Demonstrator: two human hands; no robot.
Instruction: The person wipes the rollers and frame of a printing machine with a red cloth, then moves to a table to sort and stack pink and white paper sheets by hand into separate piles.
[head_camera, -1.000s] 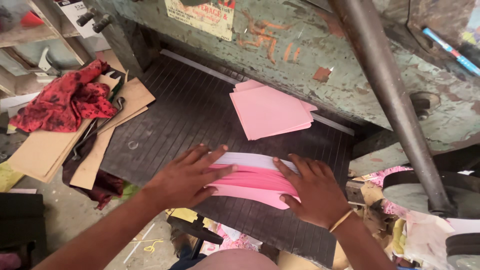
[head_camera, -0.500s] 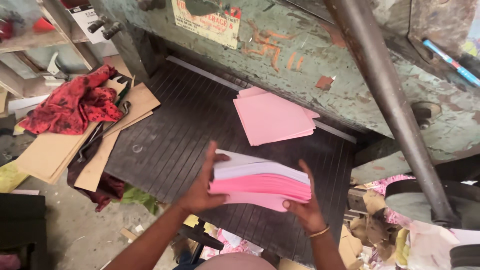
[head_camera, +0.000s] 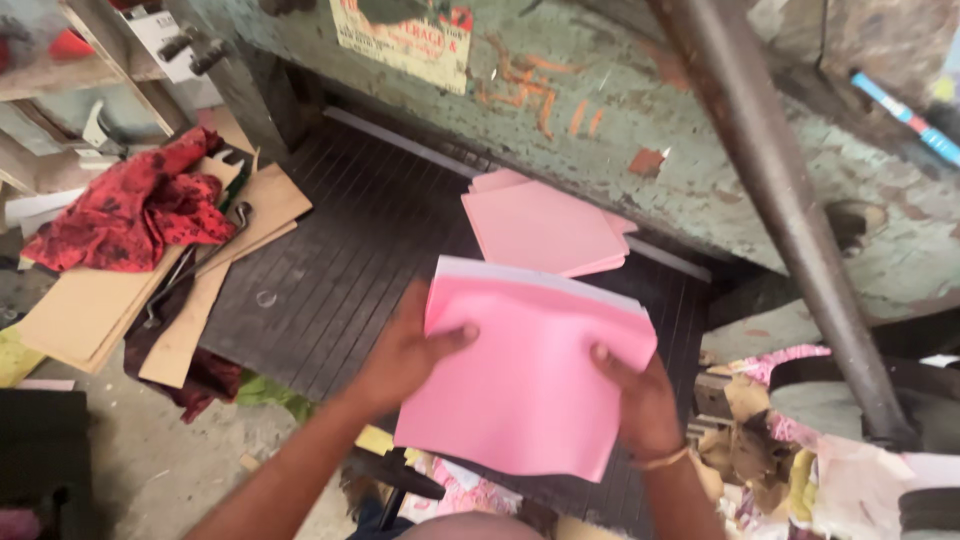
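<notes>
We hold a pink paper stack (head_camera: 530, 385) upright between both hands, left hand (head_camera: 405, 355) gripping its left edge, right hand (head_camera: 640, 400) its right edge, thumbs on the front. Just beyond the hands, a second pink stack (head_camera: 540, 225) lies on the dark ribbed bed (head_camera: 350, 250). Far left of our left hand, a red cloth (head_camera: 135, 205) rests on cardboard (head_camera: 90, 310).

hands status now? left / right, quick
Left hand: closed on the pink paper stack, left edge.
Right hand: closed on the same stack, right edge.

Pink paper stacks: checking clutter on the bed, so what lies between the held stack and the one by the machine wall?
Only bare ribbed dark bed, in the head view, separates the held stack from the resting stack.
</notes>
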